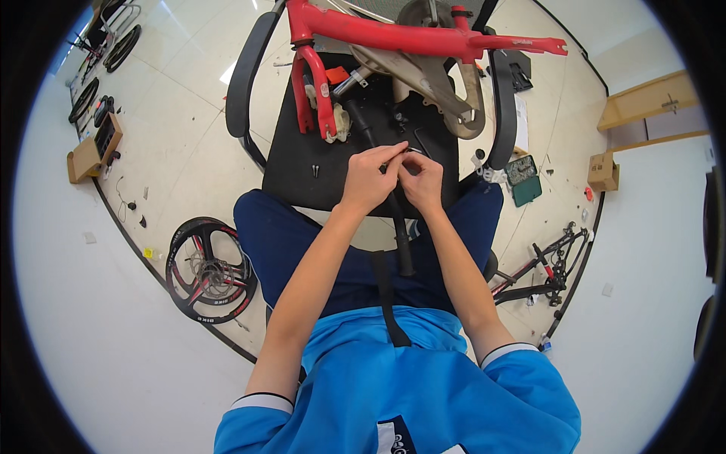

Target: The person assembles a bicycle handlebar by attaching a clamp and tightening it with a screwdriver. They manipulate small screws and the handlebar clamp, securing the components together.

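My left hand (368, 178) and my right hand (421, 181) meet over the black chair seat (291, 159), with fingertips pinched together. A small shiny metal piece (414, 149) shows at the fingertips, too small to name. Beneath my hands a black handlebar (399, 227) runs from the seat toward my lap, its middle partly hidden by my fingers. Just beyond my right hand lies a black hex key (423, 141). Two small screws (315, 171) rest on the seat left of my left hand.
A red bicycle frame with fork (386, 36) lies across the chair, between its armrests (253, 72). A three-spoke wheel (212, 271) is on the floor at left. At right are a green case of small parts (523, 181), a dark bicycle frame (546, 272) and a cardboard box (603, 172).
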{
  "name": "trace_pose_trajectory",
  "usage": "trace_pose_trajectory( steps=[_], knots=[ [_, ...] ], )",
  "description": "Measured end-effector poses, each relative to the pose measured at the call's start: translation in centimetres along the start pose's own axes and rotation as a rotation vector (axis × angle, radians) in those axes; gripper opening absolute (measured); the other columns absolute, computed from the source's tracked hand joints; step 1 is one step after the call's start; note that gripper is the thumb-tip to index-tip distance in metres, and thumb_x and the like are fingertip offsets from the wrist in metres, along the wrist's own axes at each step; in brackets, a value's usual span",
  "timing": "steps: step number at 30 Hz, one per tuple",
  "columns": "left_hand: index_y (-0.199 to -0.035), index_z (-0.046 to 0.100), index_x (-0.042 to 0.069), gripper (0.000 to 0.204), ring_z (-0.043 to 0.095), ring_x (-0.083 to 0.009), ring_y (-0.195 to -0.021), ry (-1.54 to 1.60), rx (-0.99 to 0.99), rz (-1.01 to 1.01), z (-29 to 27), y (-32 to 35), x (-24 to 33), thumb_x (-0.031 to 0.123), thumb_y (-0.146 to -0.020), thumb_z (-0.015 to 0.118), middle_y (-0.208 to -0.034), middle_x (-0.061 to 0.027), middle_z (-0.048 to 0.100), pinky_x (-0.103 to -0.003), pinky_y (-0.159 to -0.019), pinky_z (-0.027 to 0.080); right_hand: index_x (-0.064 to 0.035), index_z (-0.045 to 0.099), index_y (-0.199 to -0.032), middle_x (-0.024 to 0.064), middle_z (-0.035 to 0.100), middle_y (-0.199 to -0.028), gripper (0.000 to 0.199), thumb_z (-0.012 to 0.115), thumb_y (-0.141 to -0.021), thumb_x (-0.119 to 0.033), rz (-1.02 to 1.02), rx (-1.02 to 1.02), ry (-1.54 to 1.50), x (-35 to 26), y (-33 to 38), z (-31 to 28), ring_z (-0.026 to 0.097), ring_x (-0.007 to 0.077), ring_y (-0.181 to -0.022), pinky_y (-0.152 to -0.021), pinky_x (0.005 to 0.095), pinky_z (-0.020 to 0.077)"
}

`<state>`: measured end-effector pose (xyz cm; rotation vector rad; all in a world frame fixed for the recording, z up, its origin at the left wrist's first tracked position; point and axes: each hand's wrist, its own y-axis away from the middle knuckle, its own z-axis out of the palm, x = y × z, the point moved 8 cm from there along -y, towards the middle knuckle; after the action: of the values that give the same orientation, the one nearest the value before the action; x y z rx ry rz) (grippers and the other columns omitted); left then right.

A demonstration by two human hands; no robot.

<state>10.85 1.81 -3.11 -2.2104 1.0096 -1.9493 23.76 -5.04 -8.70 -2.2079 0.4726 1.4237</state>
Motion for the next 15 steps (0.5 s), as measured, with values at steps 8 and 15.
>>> trace_pose_trajectory(
  steps=[8, 15],
  knots=[
    [-0.096, 0.076, -0.002, 0.013, 0.075, -0.0234, -0.078, -0.017, 0.105, -0.052, -0.7, 0.5, -0.3, 0.003, -0.084, 0.075, -0.089, -0.0143, 0.076, -0.03, -0.07, 0.059, 0.0025, 0.062, -0.081, 0.0061, 0.065, -0.071, 0.015, 0.075, -0.085, -0.005, -0.028, 0.07, -0.118, 0.4, -0.1, 1.2, 0.062, 0.0073, -0.069, -0.067, 0.0253, 0.0506],
    [-0.099, 0.076, 0.0, 0.014, 0.074, -0.0308, -0.085, -0.035, -0.032, -0.029, 0.2, 0.1, 0.0, 0.005, -0.089, 0.067, -0.094, -0.0156, 0.075, -0.036, -0.076, 0.059, 0.0023, 0.069, -0.093, 0.0115, 0.072, -0.081, 0.009, 0.073, -0.087, -0.004, -0.026, 0.064, -0.143, -0.4, 0.0, 0.9, 0.068, 0.012, -0.074, -0.068, 0.0268, 0.0522]
  ],
)
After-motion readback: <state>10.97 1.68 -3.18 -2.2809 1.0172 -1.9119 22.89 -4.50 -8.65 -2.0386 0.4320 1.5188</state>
